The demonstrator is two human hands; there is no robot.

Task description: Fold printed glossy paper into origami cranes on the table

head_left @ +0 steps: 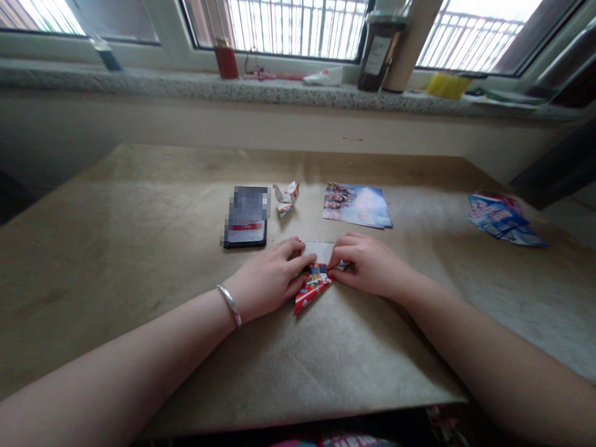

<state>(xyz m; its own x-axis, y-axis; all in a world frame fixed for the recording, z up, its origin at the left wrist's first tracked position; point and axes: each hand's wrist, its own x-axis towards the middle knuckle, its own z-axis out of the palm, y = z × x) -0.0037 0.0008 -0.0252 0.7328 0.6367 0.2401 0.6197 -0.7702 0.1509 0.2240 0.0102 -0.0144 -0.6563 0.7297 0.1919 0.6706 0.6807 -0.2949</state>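
The fingers [297,249] of the left hand [269,278] lie flat and close together, pressing down on a folded paper with a red pointed tip and a white top [312,292]. A thin silver bracelet [229,304] sits on that wrist. The folded paper lies in the middle of the brown paper-covered worktop [130,257], between both hands. The fingers [346,241] of the right hand [369,265] are bent, with their tips on the paper's right edge; I cannot tell if they pinch it. Behind the hands, from left to right, lie a black flat phone [247,218], a small white and red folded paper shape [286,198] just beside it, and a flat colourful picture sheet [357,205]. A pile of blue printed sheets [503,221] lies far off at the right edge.
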